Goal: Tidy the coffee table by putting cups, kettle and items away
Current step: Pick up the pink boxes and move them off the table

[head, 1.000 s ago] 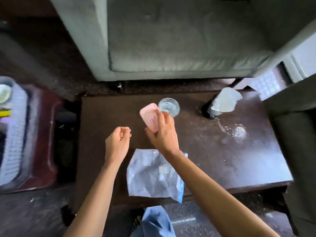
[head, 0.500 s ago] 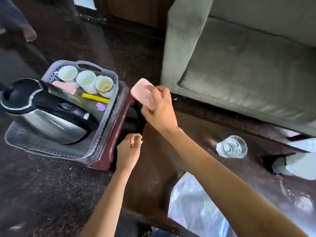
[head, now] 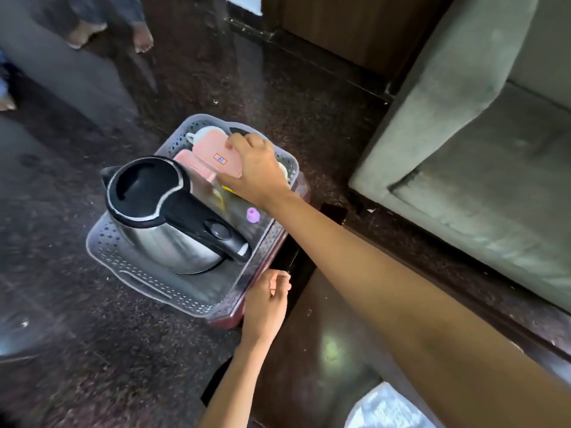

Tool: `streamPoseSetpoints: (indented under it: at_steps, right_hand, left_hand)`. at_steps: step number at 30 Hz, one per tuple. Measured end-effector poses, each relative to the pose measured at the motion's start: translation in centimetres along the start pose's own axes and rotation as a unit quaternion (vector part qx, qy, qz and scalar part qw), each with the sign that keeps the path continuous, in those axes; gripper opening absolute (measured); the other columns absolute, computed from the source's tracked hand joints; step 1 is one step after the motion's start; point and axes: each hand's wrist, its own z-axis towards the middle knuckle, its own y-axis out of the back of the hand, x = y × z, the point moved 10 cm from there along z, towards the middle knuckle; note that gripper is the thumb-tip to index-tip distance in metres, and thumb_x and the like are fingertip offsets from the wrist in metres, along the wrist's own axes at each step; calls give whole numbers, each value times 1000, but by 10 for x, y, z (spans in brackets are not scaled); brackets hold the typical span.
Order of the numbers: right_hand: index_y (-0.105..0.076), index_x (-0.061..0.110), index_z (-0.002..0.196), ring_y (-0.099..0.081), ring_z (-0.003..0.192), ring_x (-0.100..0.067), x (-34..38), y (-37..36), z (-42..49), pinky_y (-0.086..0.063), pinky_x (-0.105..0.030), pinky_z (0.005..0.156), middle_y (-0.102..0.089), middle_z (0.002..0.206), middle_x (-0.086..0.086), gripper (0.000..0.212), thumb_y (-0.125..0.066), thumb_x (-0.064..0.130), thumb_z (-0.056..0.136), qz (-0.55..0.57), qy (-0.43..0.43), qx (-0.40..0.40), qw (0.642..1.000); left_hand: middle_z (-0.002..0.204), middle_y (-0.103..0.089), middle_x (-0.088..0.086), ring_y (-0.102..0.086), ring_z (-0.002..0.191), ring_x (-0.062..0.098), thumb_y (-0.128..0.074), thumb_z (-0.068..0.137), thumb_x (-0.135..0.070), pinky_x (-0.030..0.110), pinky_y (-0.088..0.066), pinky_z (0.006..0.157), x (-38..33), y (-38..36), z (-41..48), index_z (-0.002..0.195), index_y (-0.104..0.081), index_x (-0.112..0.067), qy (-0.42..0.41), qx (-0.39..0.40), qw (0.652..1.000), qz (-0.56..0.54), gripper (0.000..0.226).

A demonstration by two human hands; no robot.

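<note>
A grey perforated basket (head: 136,274) sits on a dark red stool beside the coffee table (head: 324,344). Inside it stands a steel kettle (head: 167,217) with a black lid and handle. My right hand (head: 256,168) reaches over the basket's far end and holds a flat pink box (head: 213,152) above a second pink box (head: 185,159) and white cups (head: 204,132). The hand hides most of the cups. A small purple cap (head: 253,215) lies on the basket floor. My left hand (head: 267,304) is a loose fist at the table's corner, holding nothing.
A grey sofa (head: 482,143) stands to the right. A white plastic sheet (head: 386,409) lies on the table at the bottom edge. Another person's bare feet (head: 108,32) stand on the dark floor at the top left. A wooden cabinet is at the top.
My right hand has carried the pink box from the table leftward over the basket and lowered it among the cups. The view swung left. My left hand stayed fisted near the table corner.
</note>
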Motion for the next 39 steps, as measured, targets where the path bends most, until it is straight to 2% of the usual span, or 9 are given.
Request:
streamPoseSetpoints:
  at_steps: [3, 10, 16, 19, 22, 25, 30, 35, 39]
  right_hand:
    - [-53, 15, 125, -40, 113, -30, 6, -24, 23, -34, -38, 99, -49, 121, -11, 60, -75, 38, 74, -3, 7, 45, 999]
    - [-55, 14, 118, -42, 115, -30, 24, -53, 55, -35, -35, 94, -52, 117, -13, 52, -72, 42, 78, -13, 40, 95, 995]
    - [-57, 10, 120, -43, 112, -30, 19, -68, 59, -34, -30, 89, -51, 115, -14, 45, -68, 36, 85, -13, 43, 133, 990]
    - [-60, 10, 119, -45, 110, -32, 18, -76, 53, -37, -35, 96, -51, 112, -16, 40, -59, 39, 91, -10, 52, 146, 988]
    - [-61, 11, 121, -45, 108, -36, 18, -78, 46, -38, -41, 96, -51, 112, -18, 32, -51, 29, 97, -25, 68, 139, 988]
    - [-56, 16, 131, -40, 112, -33, 16, -74, 40, -35, -40, 100, -48, 121, -16, 35, -44, 16, 98, -49, 79, 137, 986]
    - [-47, 10, 138, -37, 120, -32, 1, -41, 25, -27, -35, 107, -44, 130, -16, 47, -43, 3, 92, 16, 31, 65, 997]
    - [-51, 5, 130, -46, 114, -36, -27, 2, -10, -36, -42, 100, -49, 126, -18, 38, -50, 12, 92, 43, -8, -33, 999]
    - [-53, 7, 126, -46, 111, -32, -53, 33, -50, -40, -42, 96, -51, 125, -14, 38, -53, 19, 91, 35, -28, -77, 996]
  left_hand:
    - [85, -73, -2, -69, 82, 12, -52, 93, -22, 27, -50, 81, 8, -2, 5, 95, -65, -20, 7, 9, 1000, -2, 13]
    - [88, -71, -7, -68, 86, 8, -51, 94, -21, 18, -47, 79, 19, -14, 11, 94, -61, -27, 8, 51, 999, 6, 12]
    - [88, -70, -6, -67, 89, 11, -49, 95, -24, 31, -52, 85, 16, -10, 14, 84, -55, -38, 11, 48, 998, -23, 18]
    - [89, -71, -6, -68, 89, 11, -48, 94, -25, 31, -52, 84, 17, -9, 12, 85, -56, -37, 11, 44, 999, -26, 17]
    - [90, -71, -6, -67, 88, 10, -49, 95, -24, 25, -50, 82, 18, -10, 10, 92, -61, -28, 12, 42, 999, -14, 12]
    - [87, -71, -5, -68, 86, 9, -50, 94, -24, 22, -49, 79, 17, -10, 9, 93, -62, -26, 9, 35, 999, -7, 12]
    - [88, -72, -3, -68, 85, 10, -49, 95, -22, 20, -48, 79, 7, -10, 4, 97, -64, -21, -4, 28, 1000, -9, 15]
    - [88, -71, -4, -67, 83, 8, -50, 95, -22, 5, -43, 69, -14, -17, -2, 98, -64, -21, -31, 29, 999, 9, 15]
    - [89, -70, -5, -62, 78, -4, -49, 95, -22, -1, -39, 61, -31, -27, -13, 101, -64, -19, -45, 43, 998, 22, 17]
